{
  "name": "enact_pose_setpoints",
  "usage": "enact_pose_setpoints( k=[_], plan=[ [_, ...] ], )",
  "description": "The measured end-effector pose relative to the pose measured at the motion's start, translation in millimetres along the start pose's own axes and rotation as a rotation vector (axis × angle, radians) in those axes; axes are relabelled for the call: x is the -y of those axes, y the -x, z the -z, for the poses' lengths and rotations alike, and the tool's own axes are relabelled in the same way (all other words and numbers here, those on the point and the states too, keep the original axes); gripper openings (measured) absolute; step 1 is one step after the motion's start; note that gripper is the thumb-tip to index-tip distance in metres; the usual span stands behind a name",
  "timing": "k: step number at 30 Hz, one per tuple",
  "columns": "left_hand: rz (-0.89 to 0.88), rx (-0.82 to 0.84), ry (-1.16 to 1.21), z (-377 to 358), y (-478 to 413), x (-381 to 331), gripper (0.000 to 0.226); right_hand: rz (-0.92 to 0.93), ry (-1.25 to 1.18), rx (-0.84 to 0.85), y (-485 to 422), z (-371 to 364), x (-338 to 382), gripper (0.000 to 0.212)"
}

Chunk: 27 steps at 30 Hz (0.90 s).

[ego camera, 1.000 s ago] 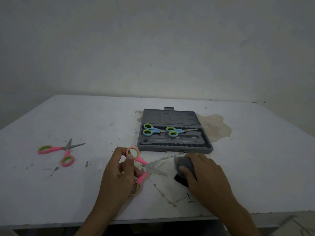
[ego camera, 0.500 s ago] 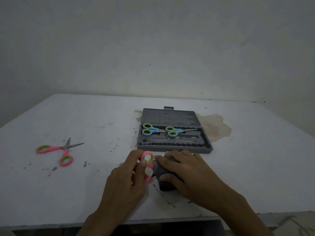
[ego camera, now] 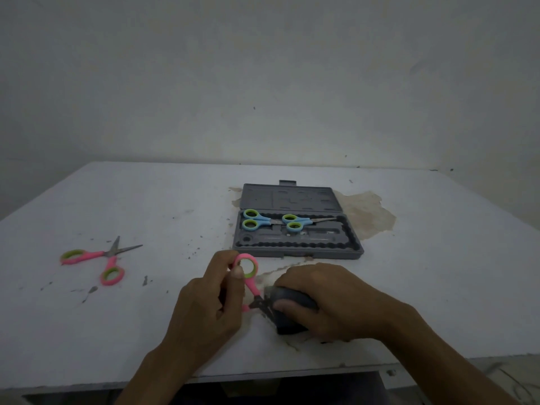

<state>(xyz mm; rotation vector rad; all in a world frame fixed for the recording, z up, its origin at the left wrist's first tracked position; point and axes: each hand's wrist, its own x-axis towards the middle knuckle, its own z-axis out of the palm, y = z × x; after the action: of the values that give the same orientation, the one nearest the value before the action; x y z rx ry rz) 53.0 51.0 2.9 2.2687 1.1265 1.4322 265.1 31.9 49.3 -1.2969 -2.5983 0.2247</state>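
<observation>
Scissors [ego camera: 252,283] in left grip [ego camera: 204,314] (against block [ego camera: 295,298])

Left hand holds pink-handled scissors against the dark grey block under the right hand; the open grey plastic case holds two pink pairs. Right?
No. The head view shows the open grey plastic case holds two blue-handled scissors, not pink. The rest holds.

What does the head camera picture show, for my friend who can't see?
A left hand holds pink scissors, blades against a dark grey block gripped by the right hand, on a white table. Behind is an open grey case holding two blue scissors; another pink pair lies open at left.
</observation>
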Motion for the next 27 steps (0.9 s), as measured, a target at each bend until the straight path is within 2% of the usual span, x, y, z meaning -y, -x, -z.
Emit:
enact_pose_setpoints(
  k=[4,8,11,14,16,19,27],
  plan=[
    [0.165,-0.204,0.041,13.6,-3.6,13.8,0.010,-0.186,0.043,-0.006,21.9,10.4,-32.1,0.018],
    [0.247,-0.205,0.047,16.2,-1.7,13.8,0.014,-0.362,-0.176,-0.347,33.2,3.8,-26.0,0.031],
    [0.270,-0.175,0.132,5.2,0.5,1.7,0.015,-0.467,-0.454,-0.608,22.7,-19.1,2.8,0.021],
    [0.238,-0.152,0.126,-2.3,-0.2,0.1,0.013,-0.580,-0.710,-0.755,8.4,-35.3,13.9,0.016],
    [0.233,-0.147,0.109,-4.6,-1.2,2.4,0.015,-0.619,-0.793,-0.767,1.1,-37.0,16.5,0.014],
    [0.234,-0.178,0.089,-5.6,-3.3,-0.3,0.016,-0.557,-0.724,-0.732,-3.2,-38.9,21.5,0.013],
    [0.252,-0.256,0.093,-6.3,-9.9,-10.8,0.026,-0.531,-0.753,-0.747,-1.3,-38.8,23.8,0.014]
  ],
)
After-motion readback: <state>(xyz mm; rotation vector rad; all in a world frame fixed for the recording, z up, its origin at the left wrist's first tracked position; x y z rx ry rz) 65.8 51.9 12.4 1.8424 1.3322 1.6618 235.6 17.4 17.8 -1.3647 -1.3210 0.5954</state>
